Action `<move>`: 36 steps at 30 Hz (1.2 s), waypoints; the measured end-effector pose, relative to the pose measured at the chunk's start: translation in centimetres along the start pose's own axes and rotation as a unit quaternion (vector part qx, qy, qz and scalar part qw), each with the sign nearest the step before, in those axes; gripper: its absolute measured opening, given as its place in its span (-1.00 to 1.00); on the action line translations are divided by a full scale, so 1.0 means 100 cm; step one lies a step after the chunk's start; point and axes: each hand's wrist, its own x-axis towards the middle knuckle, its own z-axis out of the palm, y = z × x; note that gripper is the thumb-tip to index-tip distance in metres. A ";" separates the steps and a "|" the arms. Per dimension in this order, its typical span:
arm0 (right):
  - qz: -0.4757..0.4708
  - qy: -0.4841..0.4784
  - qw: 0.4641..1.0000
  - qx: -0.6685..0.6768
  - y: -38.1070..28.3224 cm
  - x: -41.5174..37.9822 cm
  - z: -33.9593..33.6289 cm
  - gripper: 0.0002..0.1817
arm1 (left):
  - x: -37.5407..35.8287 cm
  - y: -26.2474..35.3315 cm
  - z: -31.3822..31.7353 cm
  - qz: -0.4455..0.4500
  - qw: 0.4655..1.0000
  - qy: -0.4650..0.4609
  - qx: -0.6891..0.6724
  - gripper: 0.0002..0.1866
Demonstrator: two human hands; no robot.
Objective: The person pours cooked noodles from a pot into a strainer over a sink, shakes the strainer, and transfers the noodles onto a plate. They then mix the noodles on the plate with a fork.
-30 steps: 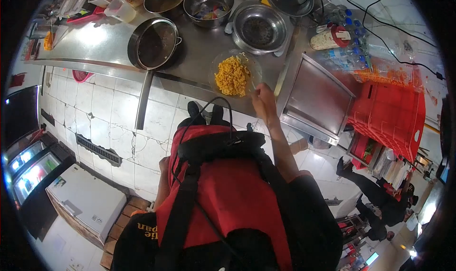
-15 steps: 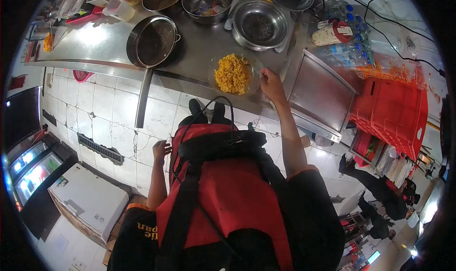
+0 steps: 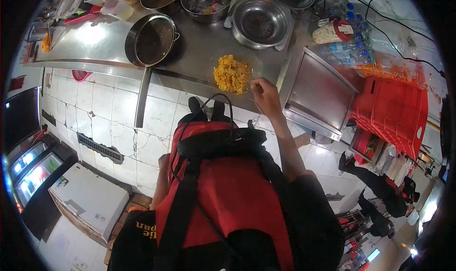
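A heap of yellow noodles lies near the front edge of the steel counter, on something clear whose kind I cannot make out. My right hand is beside the noodles' right side, its fingers curled closed at the counter edge. Whatever may be pinched in them is too small or hidden to name. Down by my waist, my left hand hangs next to the red apron, which partly covers it. Its fingers do not show clearly.
A long-handled pan stands left on the steel counter, its handle jutting over the front edge. Behind are steel bowls. A red crate, a lidded tub and bottles stand right. Other people are at lower right.
My right hand has moved slightly left and nearer to me, along the noodles' right side. My left hand has lowered and drawn in behind the apron. The noodle heap has shifted shape a little.
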 end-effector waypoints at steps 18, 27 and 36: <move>0.155 -0.064 0.929 -0.331 -0.049 0.029 -0.060 -0.81 | -0.012 0.049 -0.024 -0.170 0.940 -0.037 -0.293 -0.62; 0.133 -0.093 0.973 0.167 0.071 0.014 0.016 -0.81 | -0.016 0.034 -0.004 -0.129 0.943 0.003 -0.306 -0.64; 0.127 -0.020 0.988 0.087 0.002 0.012 -0.023 -0.87 | 0.009 -0.017 0.028 -0.108 0.972 0.006 -0.210 -0.63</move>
